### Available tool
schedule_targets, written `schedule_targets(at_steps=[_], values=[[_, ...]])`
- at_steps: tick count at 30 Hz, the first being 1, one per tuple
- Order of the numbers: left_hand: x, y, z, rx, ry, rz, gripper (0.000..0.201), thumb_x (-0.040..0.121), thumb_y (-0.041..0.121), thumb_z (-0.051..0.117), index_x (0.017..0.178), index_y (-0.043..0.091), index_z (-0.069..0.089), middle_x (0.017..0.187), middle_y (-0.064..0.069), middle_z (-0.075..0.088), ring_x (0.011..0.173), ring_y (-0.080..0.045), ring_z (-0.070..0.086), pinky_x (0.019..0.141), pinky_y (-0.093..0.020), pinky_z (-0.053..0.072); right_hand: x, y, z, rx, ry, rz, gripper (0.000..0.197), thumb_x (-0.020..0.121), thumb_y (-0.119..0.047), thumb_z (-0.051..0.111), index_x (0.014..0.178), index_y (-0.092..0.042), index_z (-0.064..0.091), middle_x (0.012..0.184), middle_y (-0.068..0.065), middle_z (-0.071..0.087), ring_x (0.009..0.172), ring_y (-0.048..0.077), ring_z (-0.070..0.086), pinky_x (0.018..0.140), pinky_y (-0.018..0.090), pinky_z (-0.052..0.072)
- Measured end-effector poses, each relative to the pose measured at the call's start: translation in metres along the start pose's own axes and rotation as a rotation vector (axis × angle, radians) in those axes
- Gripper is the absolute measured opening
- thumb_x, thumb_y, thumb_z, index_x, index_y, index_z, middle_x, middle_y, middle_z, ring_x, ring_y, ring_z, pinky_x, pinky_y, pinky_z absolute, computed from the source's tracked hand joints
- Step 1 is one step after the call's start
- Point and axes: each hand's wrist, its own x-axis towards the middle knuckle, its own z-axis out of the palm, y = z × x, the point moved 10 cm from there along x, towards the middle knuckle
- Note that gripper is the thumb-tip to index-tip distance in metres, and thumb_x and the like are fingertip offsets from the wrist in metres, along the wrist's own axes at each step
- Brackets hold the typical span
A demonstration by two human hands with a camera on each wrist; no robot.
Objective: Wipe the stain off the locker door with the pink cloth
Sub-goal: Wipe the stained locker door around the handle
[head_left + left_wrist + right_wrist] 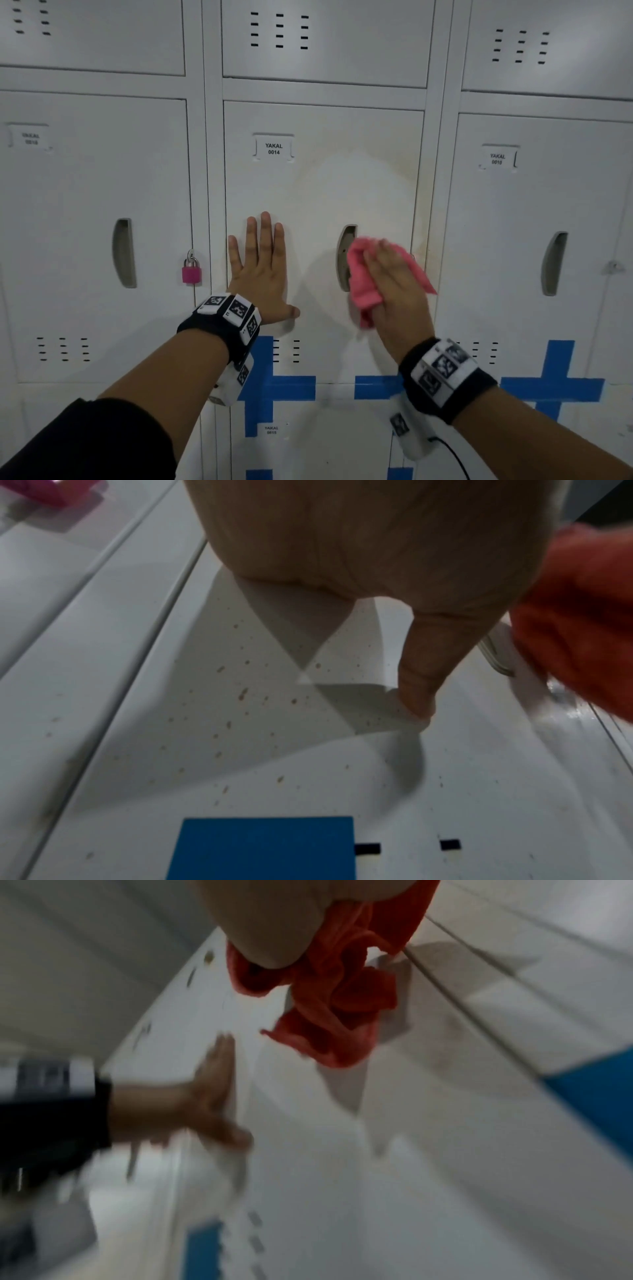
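Note:
The middle locker door (318, 192), labelled YAKAL 0014, carries a faint yellowish stain (394, 164) ringing a paler patch. My left hand (262, 270) lies flat on the door's left half, fingers straight and spread. My right hand (394, 284) presses the bunched pink cloth (363, 281) against the door just right of its recessed handle (344, 257); how its fingers lie is blurred. The left wrist view has small brown specks (243, 693) on the door below my left hand's palm (359, 534). The cloth (342, 1001) hangs crumpled under my right hand in the blurred right wrist view.
A pink padlock (191, 269) hangs on the left locker's hasp. Neighbouring doors (534, 212) have recessed handles and name tags. Blue tape crosses (274, 387) mark the frame below. Vent slots (286, 351) sit low on the door.

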Motion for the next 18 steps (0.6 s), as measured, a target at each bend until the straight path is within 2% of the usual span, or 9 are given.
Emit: schedule_targets(at_steps=[2,4,7,8,10,12,15,18], values=[[0.0,0.0,0.0,0.004,-0.004,-0.009,0.157,0.054,0.072,0.072,0.134,0.005,-0.044,0.142,-0.019,-0.05,0.131,-0.039,-0.046,0.109,-0.062,-0.022,0.03,-0.007,-0.02,0.077,0.159,0.061,0.053,0.089,0.009,0.047,0.14,-0.005,0.042,0.15,0.008,0.038,0.142,0.019,0.027,0.115,0.043,0.029],[0.001,0.0,0.0,0.003,-0.007,-0.016,0.158,0.053,0.072,0.073,0.134,0.004,-0.044,0.143,-0.019,-0.05,0.132,-0.039,-0.045,0.109,-0.062,-0.021,0.054,-0.016,-0.024,0.044,0.19,0.044,0.05,0.091,0.001,0.038,0.141,-0.003,0.041,0.151,0.008,0.034,0.143,0.021,0.024,0.117,0.041,0.024],[0.001,-0.001,0.0,0.002,-0.008,-0.021,0.158,0.051,0.071,0.074,0.135,0.005,-0.043,0.144,-0.019,-0.049,0.132,-0.039,-0.045,0.11,-0.063,-0.019,0.07,-0.021,0.005,-0.05,0.005,0.013,0.058,0.087,-0.01,0.036,0.144,-0.001,0.034,0.155,0.01,0.025,0.145,0.024,0.013,0.119,0.045,0.014],[0.001,0.0,0.0,0.001,-0.008,-0.021,0.158,0.051,0.071,0.074,0.135,0.005,-0.043,0.144,-0.019,-0.049,0.132,-0.039,-0.045,0.11,-0.063,-0.02,0.069,-0.02,0.019,-0.111,-0.078,0.003,0.063,0.085,-0.01,0.038,0.147,-0.004,0.029,0.156,0.009,0.022,0.146,0.023,0.007,0.12,0.043,0.007],[0.001,0.0,0.001,0.002,-0.004,-0.02,0.158,0.051,0.07,0.074,0.135,0.005,-0.043,0.143,-0.018,-0.049,0.132,-0.038,-0.045,0.109,-0.062,-0.022,0.058,-0.025,0.041,-0.25,-0.156,-0.084,0.065,0.086,-0.01,0.038,0.149,-0.006,0.023,0.158,0.009,0.018,0.145,0.019,0.001,0.119,0.034,-0.006],[0.001,0.0,0.001,0.006,0.009,-0.02,0.158,0.051,0.07,0.074,0.136,0.005,-0.042,0.144,-0.018,-0.048,0.132,-0.038,-0.045,0.109,-0.06,-0.023,0.042,-0.031,0.06,-0.308,-0.226,-0.183,0.062,0.089,-0.007,0.043,0.148,-0.005,0.025,0.157,0.01,0.019,0.146,0.02,0.004,0.119,0.032,-0.007],[0.001,0.001,0.0,0.001,0.021,-0.01,0.158,0.051,0.071,0.075,0.138,0.005,-0.04,0.146,-0.019,-0.046,0.134,-0.038,-0.043,0.109,-0.06,-0.024,0.015,-0.034,0.079,-0.335,-0.339,-0.292,0.065,0.087,-0.009,0.057,0.146,-0.006,0.032,0.156,0.009,0.02,0.146,0.022,0.008,0.118,0.033,-0.007],[0.002,0.001,0.0,0.006,0.023,0.008,0.158,0.05,0.073,0.073,0.14,0.004,-0.037,0.147,-0.019,-0.045,0.134,-0.039,-0.042,0.11,-0.061,-0.022,-0.01,-0.036,0.084,-0.378,-0.45,-0.446,0.063,0.084,-0.011,0.057,0.144,-0.008,0.037,0.153,0.01,0.03,0.144,0.023,0.017,0.119,0.034,-0.004]])
